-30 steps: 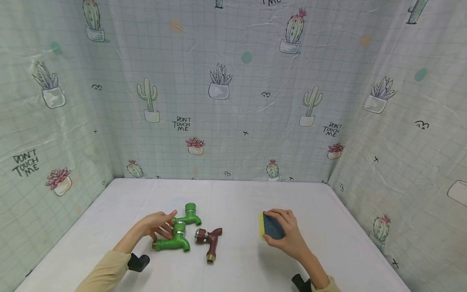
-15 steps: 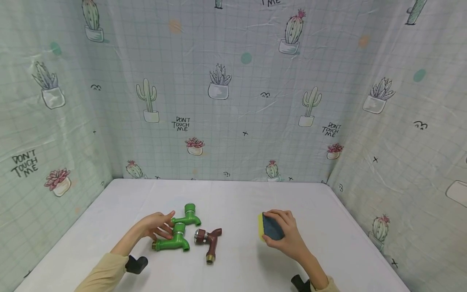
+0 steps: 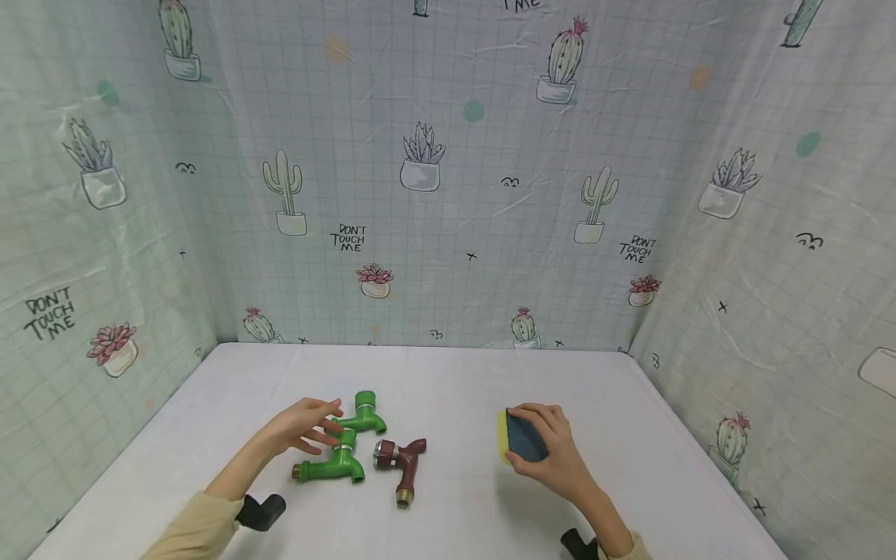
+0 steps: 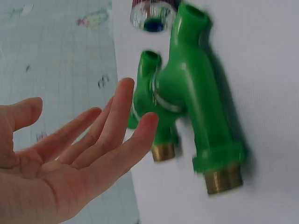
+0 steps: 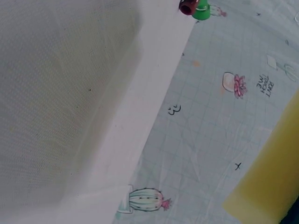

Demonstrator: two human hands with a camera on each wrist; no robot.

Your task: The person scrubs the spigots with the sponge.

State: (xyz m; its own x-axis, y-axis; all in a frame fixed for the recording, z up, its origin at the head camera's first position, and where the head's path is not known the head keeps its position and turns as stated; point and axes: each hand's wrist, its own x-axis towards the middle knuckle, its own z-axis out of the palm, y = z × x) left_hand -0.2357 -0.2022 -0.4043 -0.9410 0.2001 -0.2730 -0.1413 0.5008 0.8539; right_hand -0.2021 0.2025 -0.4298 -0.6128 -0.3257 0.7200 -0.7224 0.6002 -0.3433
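Note:
Two green taps lie on the left half of the table: a front one [image 3: 332,468] with a brass threaded end, and a back one [image 3: 365,421]. A dark red tap [image 3: 407,465] lies just right of them. Above the green taps hovers my left hand [image 3: 302,426], its fingers loosely spread and apart from the front tap [image 4: 201,93] in the left wrist view. My right hand [image 3: 556,451] pinches a sponge [image 3: 525,435], yellow with a dark blue-grey side, between thumb and fingers above the table. In the right wrist view the sponge's yellow face [image 5: 266,177] shows at the right edge.
The white table [image 3: 448,373] is walled at the back and sides by a cactus-print cloth [image 3: 469,210]. A black wrist-worn piece [image 3: 261,512] sits by the left sleeve, another [image 3: 578,542] by the right.
The left hand has lifted off the front green tap, its fingers coming away from it. The right hand and the sponge stay in place.

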